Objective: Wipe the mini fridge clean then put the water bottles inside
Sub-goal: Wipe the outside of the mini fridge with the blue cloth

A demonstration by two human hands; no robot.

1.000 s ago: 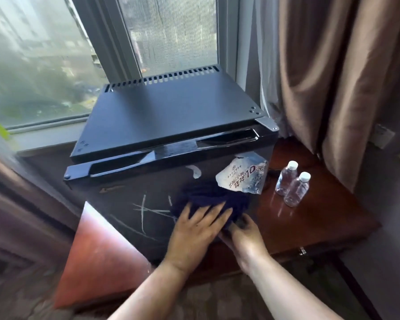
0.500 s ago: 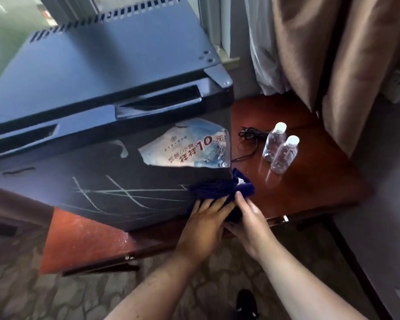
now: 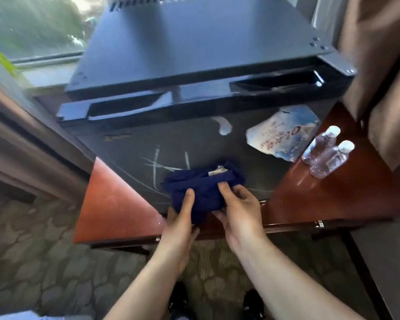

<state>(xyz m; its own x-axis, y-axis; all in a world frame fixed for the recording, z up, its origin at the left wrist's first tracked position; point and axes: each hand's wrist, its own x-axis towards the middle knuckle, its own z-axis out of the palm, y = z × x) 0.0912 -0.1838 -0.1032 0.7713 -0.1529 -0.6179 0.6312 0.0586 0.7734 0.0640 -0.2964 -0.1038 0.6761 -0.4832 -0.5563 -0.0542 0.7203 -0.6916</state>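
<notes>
Head view: your left hand [image 3: 183, 218] and right hand [image 3: 238, 209] both grip the blue cloth [image 3: 201, 188] bunched against the mini fridge [image 3: 194, 54] door for wiping, water bottles [image 3: 326, 153] waiting on the bench [image 3: 333, 197].

The mini fridge [image 3: 194, 54] is a black box standing on the reddish wooden tabletop [image 3: 116, 204], its door shut. The flat top has a row of vent slots along the back edge, and two recessed grips run along the top of the door. The door front bears pale scratch marks, a white smear and a torn, peeling sticker [image 3: 280, 137] near its right edge. A bunched dark blue cloth [image 3: 201, 188] lies against the lower middle of the door. Two small clear water bottles [image 3: 326, 153] with white caps stand upright side by side on the tabletop, just right of the fridge.
</notes>
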